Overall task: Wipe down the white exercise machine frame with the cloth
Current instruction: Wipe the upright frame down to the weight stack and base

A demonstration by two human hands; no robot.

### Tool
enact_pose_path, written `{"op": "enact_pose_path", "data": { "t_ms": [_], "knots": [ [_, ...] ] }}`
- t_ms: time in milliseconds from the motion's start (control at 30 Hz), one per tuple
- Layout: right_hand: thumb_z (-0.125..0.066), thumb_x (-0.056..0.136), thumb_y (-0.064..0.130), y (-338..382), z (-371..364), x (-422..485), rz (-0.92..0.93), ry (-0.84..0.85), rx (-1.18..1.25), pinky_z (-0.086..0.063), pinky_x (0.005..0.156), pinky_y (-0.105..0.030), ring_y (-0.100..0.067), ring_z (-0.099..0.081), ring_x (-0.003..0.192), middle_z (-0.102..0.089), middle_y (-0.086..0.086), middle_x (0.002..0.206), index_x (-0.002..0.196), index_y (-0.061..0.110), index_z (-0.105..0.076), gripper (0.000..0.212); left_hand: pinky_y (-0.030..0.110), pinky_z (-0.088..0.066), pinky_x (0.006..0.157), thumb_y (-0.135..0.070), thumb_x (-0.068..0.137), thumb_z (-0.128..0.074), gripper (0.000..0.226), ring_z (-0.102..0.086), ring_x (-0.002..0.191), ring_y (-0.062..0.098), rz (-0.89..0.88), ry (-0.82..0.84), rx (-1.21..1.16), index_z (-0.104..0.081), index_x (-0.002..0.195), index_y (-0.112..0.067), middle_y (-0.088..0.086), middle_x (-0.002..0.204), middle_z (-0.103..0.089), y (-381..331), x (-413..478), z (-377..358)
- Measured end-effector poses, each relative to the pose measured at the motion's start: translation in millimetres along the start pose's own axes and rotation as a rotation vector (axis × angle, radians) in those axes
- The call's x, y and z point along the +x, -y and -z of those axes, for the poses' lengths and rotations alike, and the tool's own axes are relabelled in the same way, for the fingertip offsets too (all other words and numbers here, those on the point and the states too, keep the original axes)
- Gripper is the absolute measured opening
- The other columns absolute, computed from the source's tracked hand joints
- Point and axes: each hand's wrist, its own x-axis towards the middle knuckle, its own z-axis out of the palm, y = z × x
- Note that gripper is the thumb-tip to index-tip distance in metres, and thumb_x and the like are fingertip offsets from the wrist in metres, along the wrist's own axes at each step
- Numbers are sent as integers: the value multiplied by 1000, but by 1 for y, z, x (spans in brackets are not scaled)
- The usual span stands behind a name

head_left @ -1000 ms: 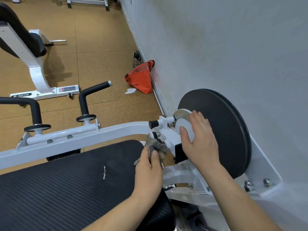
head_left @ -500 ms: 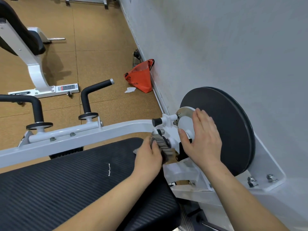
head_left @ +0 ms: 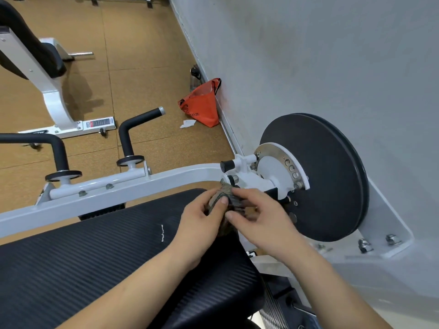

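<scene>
Both grips meet over the pad [head_left: 95, 269], left grip [head_left: 199, 224] and right grip [head_left: 263, 222] each pinching the bunched grey cloth [head_left: 225, 195] just beside the white frame [head_left: 166, 181] at its pivot, probably refolding it for a cleaner wiping face.

The orange bag [head_left: 202, 105] against the wall, in the upper middle of the frame, has dark printed capitals near its lower edge. The letters "OME" can be read; whatever comes before them cannot be made out. Just above them is a dark looping mark that does not read as lettering. At the left of the frame, the white base foot [head_left: 71, 125] of the far machine carries a rectangular sticker [head_left: 99, 123] with a red patch at its left end and rows of dark print, too small to read. Further left on the same foot, a dark nameplate [head_left: 35, 132] holds pale lettering, also illegible.
</scene>
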Motion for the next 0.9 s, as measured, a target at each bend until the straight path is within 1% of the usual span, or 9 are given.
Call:
{"op": "enact_pose_path", "data": {
  "t_ms": [100, 167, 233, 367, 500, 567, 667, 767, 900],
  "knots": [
    [-83, 85, 36, -8, -10, -2, -111, 43, 100, -49, 110, -27, 5, -57, 125, -62, 19, 135, 142, 39, -58, 63, 51, -51, 105, -27, 109, -49, 29, -69, 116, 27, 194, 103, -339, -73, 123, -20, 11, 118, -75, -6, -4, -1],
    [-84, 86, 28, -9, -8, -5, -102, 15, 100, -48, 107, -20, 7, -59, 121, -65, 19, 131, 139, 39, -59, 60, 52, -51, 103, -32, 111, -37, 40, -68, 115, 30, 260, 202, -381, -70, 126, -16, 14, 120, -74, -8, -6, 5],
    [-82, 87, 21, -12, -10, -8, -71, -41, 90, -52, 104, -27, 2, -63, 115, -69, 17, 122, 129, 39, -63, 49, 47, -53, 102, -29, 111, -38, 38, -69, 115, 30, 236, 257, -314, -69, 128, -16, 11, 119, -75, -6, -7, 11],
    [-75, 90, 23, -15, -13, -15, -71, -238, -29, -51, 99, -24, 3, -60, 111, -65, 21, 116, 120, 40, -59, 38, 32, -48, 106, -26, 105, -53, 28, -63, 116, 5, -62, 13, 458, -68, 128, -28, -15, 122, -71, 20, 0, 27],
    [-72, 90, 34, -30, -20, -27, -201, -180, -96, -48, 102, -30, -1, -57, 113, -59, 21, 120, 126, 40, -59, 39, 43, -31, 120, -44, 103, -31, 51, -42, 140, 21, -270, 163, 1120, -56, 143, -24, -4, 151, -52, 55, -5, 23],
    [-72, 91, 36, -40, -34, -31, -233, -73, -20, -48, 104, -28, -1, -57, 116, -59, 19, 122, 129, 37, -60, 39, 47, -28, 121, -47, 99, -20, 62, -38, 144, 24, -268, 175, 1180, -51, 147, -23, -1, 155, -47, 59, -4, 21],
    [-70, 93, 35, -42, -38, -29, -165, -16, -96, -43, 87, -13, -1, -57, 107, -56, 21, 112, 126, 33, -63, 34, 46, -24, 123, -49, 100, -21, 61, -31, 150, 21, -234, 178, 1206, -43, 153, -27, -2, 162, -39, 56, -6, 20],
    [-68, 89, 30, -39, -17, -33, -214, 59, -12, -46, 72, -20, -3, -62, 80, -67, 16, 84, 94, 28, -71, 6, 46, -17, 126, -49, 107, -25, 55, -22, 155, 21, -192, 183, 1241, -37, 157, -29, -3, 167, -29, 51, -11, 19],
    [-66, 85, 27, -64, 4, -58, -340, 43, 119, -35, 58, -31, -12, -44, 54, -43, 7, 56, 57, 19, -49, 34, 43, -5, 128, -57, 106, -25, 62, -7, 158, 15, -85, 258, 1254, -23, 162, -31, -8, 171, -12, 43, -14, 14]
  ]
}}
